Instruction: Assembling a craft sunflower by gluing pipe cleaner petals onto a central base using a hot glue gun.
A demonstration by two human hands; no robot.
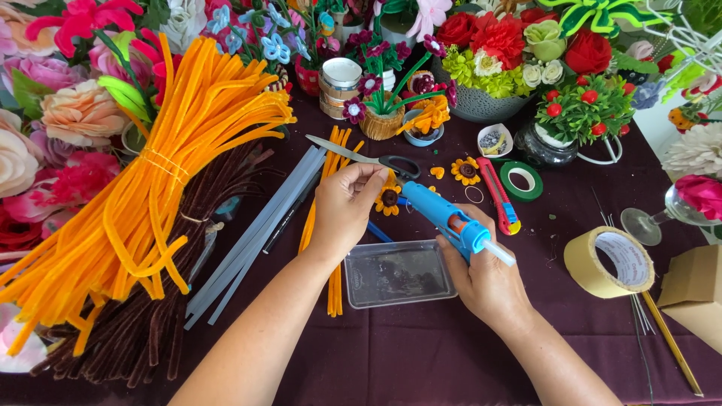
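Nearest me, a clear plastic tray lies on the dark purple surface. Just right of the tray, the right hand is wrapped tight around a blue glue gun, nozzle angled up-left. Above the tray's left corner, the left hand pinches a small sunflower at that nozzle. Beyond the tray lie scissors; far left, bundled orange pipe cleaners.

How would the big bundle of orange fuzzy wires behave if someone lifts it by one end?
The orange bundle would probably droop: its long thin stems already bend and splay at the ends. It looks light for its size. The band around its middle should likely keep the stems together.
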